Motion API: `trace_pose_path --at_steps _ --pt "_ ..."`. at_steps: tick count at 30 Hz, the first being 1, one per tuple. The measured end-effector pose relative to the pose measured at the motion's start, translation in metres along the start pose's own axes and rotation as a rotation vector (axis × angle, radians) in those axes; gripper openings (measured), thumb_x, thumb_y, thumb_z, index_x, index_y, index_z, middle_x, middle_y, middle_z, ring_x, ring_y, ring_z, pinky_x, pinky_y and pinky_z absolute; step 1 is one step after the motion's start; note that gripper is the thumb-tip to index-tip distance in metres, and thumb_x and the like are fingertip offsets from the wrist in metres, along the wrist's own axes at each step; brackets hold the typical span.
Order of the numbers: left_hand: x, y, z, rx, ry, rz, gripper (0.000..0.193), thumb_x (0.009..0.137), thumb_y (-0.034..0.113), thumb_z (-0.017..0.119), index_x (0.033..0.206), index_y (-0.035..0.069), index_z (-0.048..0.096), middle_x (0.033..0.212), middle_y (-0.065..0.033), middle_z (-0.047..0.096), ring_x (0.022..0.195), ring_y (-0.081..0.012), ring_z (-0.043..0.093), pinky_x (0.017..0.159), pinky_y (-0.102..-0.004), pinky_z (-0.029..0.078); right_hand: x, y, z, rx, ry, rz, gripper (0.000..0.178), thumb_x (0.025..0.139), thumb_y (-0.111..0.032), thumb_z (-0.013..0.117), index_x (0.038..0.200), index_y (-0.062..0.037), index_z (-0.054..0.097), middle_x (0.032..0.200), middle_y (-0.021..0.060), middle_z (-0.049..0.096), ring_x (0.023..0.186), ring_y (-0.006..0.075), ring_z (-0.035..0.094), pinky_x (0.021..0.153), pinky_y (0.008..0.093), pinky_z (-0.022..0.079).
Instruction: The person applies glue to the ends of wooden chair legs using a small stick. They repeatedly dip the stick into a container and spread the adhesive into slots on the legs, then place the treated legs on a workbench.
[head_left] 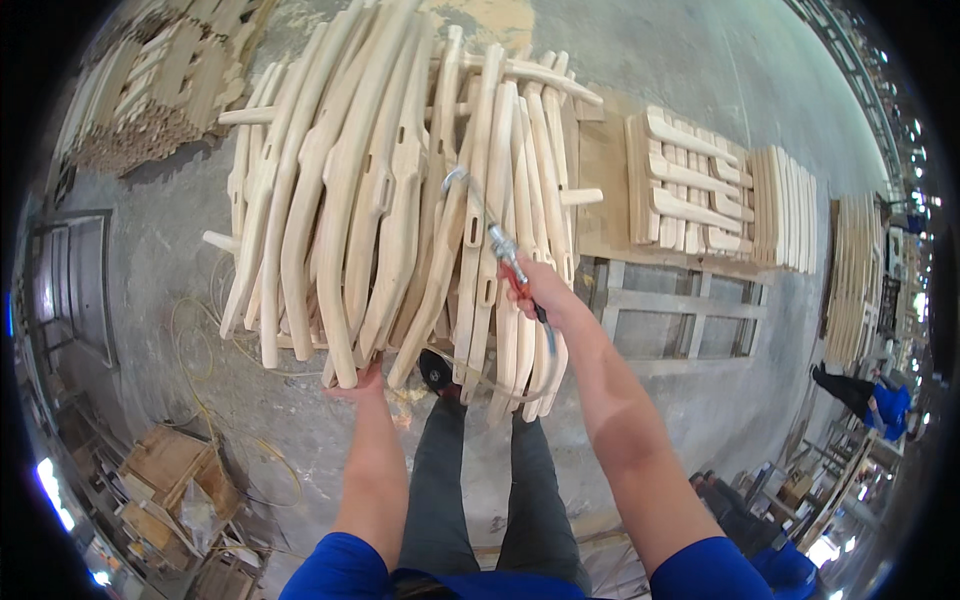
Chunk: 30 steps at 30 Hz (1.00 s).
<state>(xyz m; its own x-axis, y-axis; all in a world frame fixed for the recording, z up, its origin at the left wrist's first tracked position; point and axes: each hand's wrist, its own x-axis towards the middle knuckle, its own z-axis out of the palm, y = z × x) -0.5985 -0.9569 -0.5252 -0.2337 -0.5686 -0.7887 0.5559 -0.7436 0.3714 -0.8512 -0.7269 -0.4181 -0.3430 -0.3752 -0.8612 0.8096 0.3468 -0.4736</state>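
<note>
A large stack of pale, curved wooden chair legs (pixel 395 215), several with slotted holes, lies in front of me across crosswise wooden pieces. My right hand (pixel 537 290) is closed around an air blow gun (pixel 508 252) with a silver body and red grip. Its thin bent nozzle points up and left over the legs in the middle of the stack. From the gun's lower end a hose (pixel 500 388) loops down toward my feet. At the near edge of the stack, my left hand (pixel 362 382) grips the end of one leg from below, with its fingers partly hidden.
Wooden frames and slats (pixel 700 190) are stacked on a board to the right, beside an empty pallet (pixel 680 315). More timber (pixel 140 100) is piled at the far left. Yellowish hose (pixel 205 400) trails over the floor near a wooden box (pixel 175 465). Another person (pixel 880 405) is at the far right.
</note>
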Motion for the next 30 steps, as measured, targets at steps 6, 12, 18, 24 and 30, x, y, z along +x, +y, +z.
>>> trace_pose_path --at_steps 6,12,18,24,30 --pt "0.006 0.000 0.007 0.006 0.017 0.026 0.102 0.066 0.085 0.007 0.137 0.017 0.032 0.139 -0.0163 0.031 0.128 -0.0399 0.028 0.099 -0.0647 0.025 0.006 0.012 -0.004 0.212 0.053 0.039 0.048 0.093 -0.051 0.033 0.089 -0.0088 0.053 0.057 -0.0005 0.047 0.037 0.0051 0.032 0.035 0.0206 0.026" --pt "-0.010 0.018 0.019 0.387 0.006 -0.171 0.086 0.073 0.075 0.036 0.138 0.019 0.027 0.136 -0.0132 0.032 0.127 -0.0327 0.028 0.100 -0.0544 0.029 0.023 0.008 -0.016 0.113 0.014 -0.014 0.045 0.093 -0.048 0.033 0.088 -0.0083 0.053 0.057 0.0013 0.049 0.037 0.0067 0.035 0.034 0.0226 0.029" --pt "-0.066 0.054 -0.010 1.450 0.099 0.418 0.058 0.081 0.040 0.058 0.128 0.014 0.040 0.128 -0.0145 0.039 0.116 -0.0288 0.039 0.091 -0.0407 0.037 0.028 0.023 -0.024 -0.024 0.131 -0.009 0.045 0.094 -0.045 0.031 0.085 -0.0063 0.052 0.056 0.0053 0.050 0.036 0.0090 0.035 0.033 0.0249 0.032" --pt "-0.113 -0.046 0.045 2.438 -0.404 0.778 0.062 0.071 0.029 0.070 0.124 0.009 0.045 0.121 -0.0190 0.043 0.109 -0.0383 0.043 0.091 -0.0419 0.038 0.008 0.048 -0.014 0.012 0.177 -0.020 0.049 0.094 -0.047 0.030 0.079 -0.0060 0.054 0.054 0.0047 0.049 0.035 0.0101 0.037 0.032 0.0264 0.030" --pt "-0.086 -0.085 0.086 2.492 -0.473 0.696 0.075 0.070 0.033 0.070 0.133 0.012 0.034 0.126 -0.0227 0.039 0.112 -0.0392 0.041 0.092 -0.0445 0.039 0.008 0.054 -0.044 0.113 0.106 -0.020 0.049 0.094 -0.045 0.029 0.076 -0.0054 0.050 0.054 0.0053 0.049 0.036 0.0133 0.040 0.033 0.0290 0.033"
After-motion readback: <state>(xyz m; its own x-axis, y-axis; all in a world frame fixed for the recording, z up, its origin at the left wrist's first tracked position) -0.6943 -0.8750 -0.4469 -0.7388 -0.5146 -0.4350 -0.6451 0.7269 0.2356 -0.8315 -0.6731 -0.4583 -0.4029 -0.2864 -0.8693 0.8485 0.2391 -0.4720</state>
